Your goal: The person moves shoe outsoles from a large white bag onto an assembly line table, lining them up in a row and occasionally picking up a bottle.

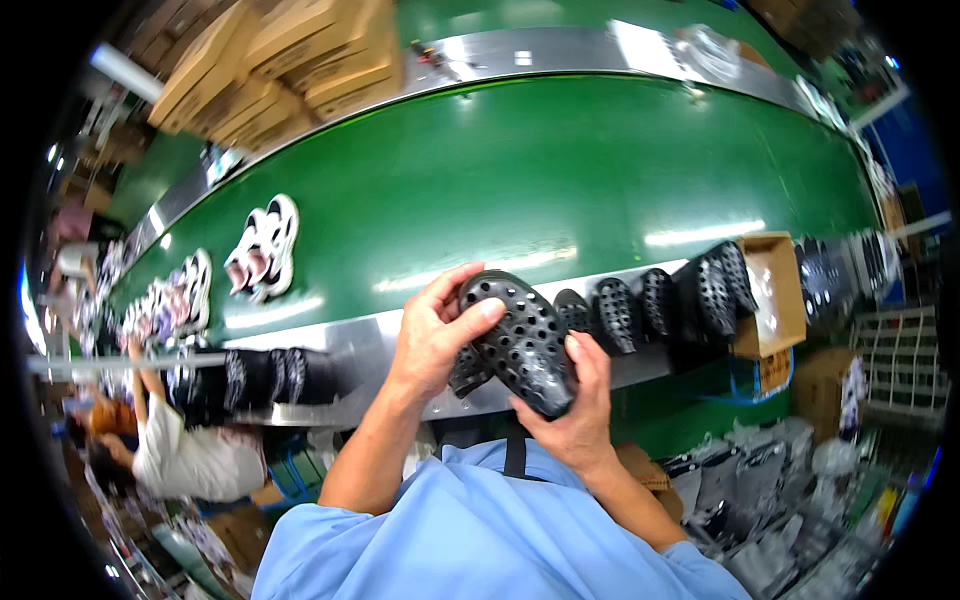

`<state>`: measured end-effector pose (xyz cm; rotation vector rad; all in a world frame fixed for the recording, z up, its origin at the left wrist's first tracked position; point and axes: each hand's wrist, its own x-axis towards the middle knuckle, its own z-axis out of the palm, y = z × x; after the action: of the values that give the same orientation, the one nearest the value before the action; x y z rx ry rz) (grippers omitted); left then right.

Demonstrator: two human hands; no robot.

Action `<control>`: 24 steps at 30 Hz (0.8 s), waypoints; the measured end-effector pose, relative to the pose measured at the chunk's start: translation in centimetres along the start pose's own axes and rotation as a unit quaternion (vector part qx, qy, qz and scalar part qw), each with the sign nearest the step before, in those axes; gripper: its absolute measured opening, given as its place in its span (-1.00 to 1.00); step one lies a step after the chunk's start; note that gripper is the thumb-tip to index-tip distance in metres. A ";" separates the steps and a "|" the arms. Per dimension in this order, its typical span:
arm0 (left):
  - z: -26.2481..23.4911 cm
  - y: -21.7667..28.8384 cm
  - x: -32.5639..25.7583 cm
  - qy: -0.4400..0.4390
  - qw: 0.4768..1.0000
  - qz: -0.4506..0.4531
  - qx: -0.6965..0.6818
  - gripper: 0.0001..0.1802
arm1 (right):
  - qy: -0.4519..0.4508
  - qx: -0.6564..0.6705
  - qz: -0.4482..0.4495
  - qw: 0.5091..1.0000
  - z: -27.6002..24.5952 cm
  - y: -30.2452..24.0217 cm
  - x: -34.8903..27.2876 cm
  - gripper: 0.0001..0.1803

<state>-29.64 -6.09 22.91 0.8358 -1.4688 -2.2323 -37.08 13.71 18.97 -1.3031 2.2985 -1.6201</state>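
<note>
The left hand (430, 340) is curled round the far left end of a black clog (522, 345), thumb flat across its holes and fingers bent over the far edge. The right hand (580, 415) cups the near right end, its fingers along the side and its thumb at the near tip, so both hands are closed only as far as the clog's width lets them. The clog is held slantwise in front of the person's chest, above the near metal ledge (370, 355). Its underside is hidden, as are the fingertips beneath it. Part of a second clog (468, 372) shows under the first, near the left hand; whether it is held or resting cannot be told. More black clogs (617, 315) stand to the right along the ledge, the nearest partly covered by the held one, up to an open carton (794, 300). Beyond lies the green belt (560, 170), with white shoes (268, 248) to the left. Farther left, a co-worker (195, 460) is partly hidden by dark shoes, and the shoes around there blur together.
</note>
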 end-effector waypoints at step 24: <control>-13.8 -22.0 -4.9 0.171 0.982 -0.081 -0.023 -0.05 | -0.171 0.244 0.318 0.900 11.8 5.7 -7.7 0.02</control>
<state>-16.29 -4.15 0.26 1.2904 -1.2199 -2.0884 -30.02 10.31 5.96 -0.5704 1.6831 -1.4386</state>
